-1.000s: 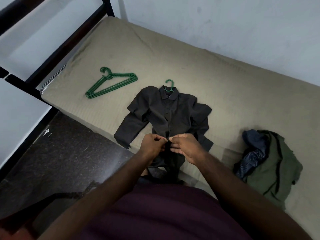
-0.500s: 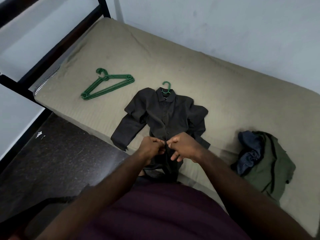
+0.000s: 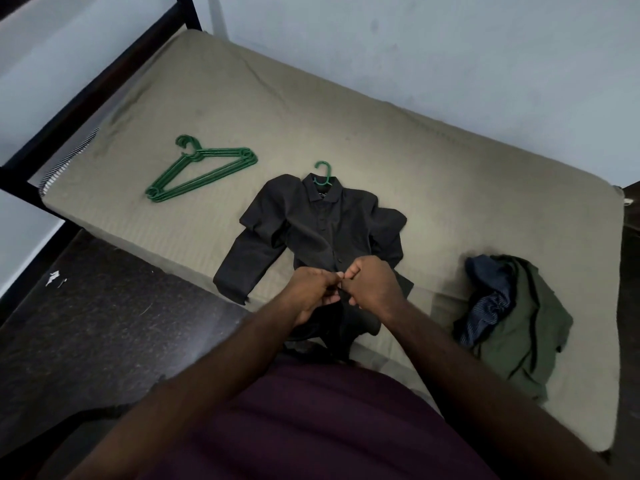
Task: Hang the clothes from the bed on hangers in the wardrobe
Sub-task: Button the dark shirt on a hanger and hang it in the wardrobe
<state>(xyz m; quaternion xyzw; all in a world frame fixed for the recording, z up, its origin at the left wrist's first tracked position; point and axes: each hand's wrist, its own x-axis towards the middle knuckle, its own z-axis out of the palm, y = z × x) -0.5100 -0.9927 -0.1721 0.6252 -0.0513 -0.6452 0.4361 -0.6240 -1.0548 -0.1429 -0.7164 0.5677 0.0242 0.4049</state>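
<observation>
Centrally | dark shirt (image 3: 322,220) lies flat on bed (image 3: 450,174), hanger (image 3: 322,173) inside collar | left hand (image 3: 308,292) and right hand (image 3: 372,285) pinch its front edges, apparently buttoning so it stays hung | spare hangers (image 3: 204,171) upper left.

No legible text; small label inside black shirt (image 3: 320,223) collar too blurred to read.

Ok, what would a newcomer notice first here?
The left hand and right hand pinch the front of a dark grey long-sleeved shirt at the near edge of the olive mattress, a green hanger hook at its collar. Stacked green plastic hangers lie left of it, a crumpled green-and-blue clothes heap right.
</observation>
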